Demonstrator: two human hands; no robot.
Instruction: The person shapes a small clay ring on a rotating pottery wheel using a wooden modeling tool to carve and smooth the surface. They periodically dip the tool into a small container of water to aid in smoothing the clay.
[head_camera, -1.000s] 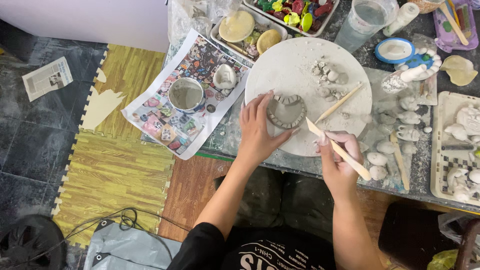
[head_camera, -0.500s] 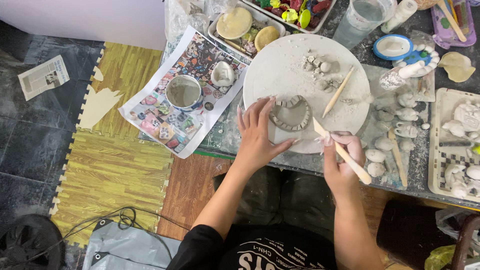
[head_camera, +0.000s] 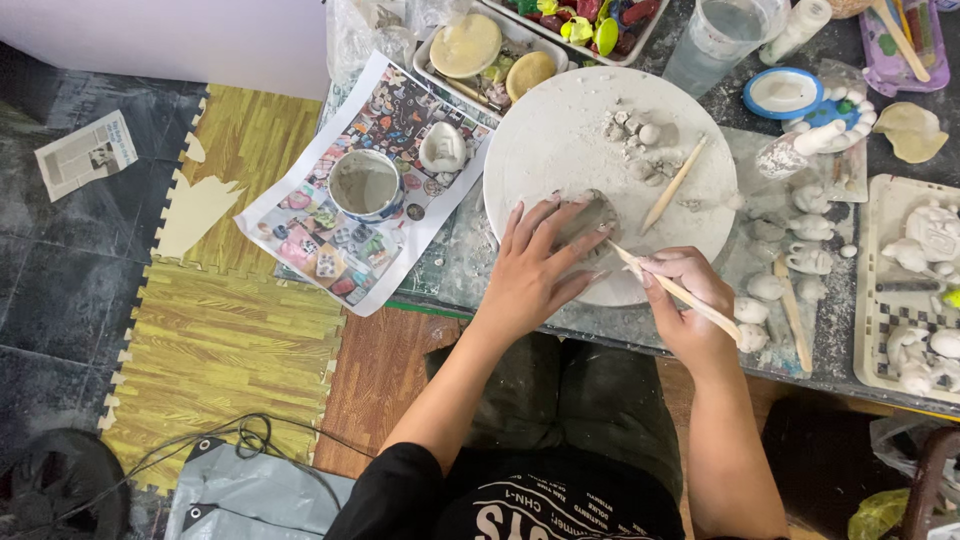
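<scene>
Since the earlier frame our left hand (head_camera: 535, 268) has slid up and over the grey clay piece (head_camera: 592, 215), which a moment ago lay bare beyond the fingertips and is now half hidden beneath them; our right hand (head_camera: 685, 300) has kept its place, though the wooden stick (head_camera: 672, 288) has swung to reach further left; going left to right, we see the paper sheet (head_camera: 330, 240) with the small cup (head_camera: 365, 184) on the tabletop (head_camera: 470, 250), then the round white board (head_camera: 570, 140), then the clay piece at its near edge; our left hand lies flat with fingers spread, cupping the piece from the near-left; our right hand pinches the stick, whose long axis runs from lower right up to upper left, its tip touching the piece's near side; the left hand is plainly the nearer; which way the piece itself faces we cannot tell, since the fingers cover it; a second stick (head_camera: 673, 186) lies just beyond.
</scene>
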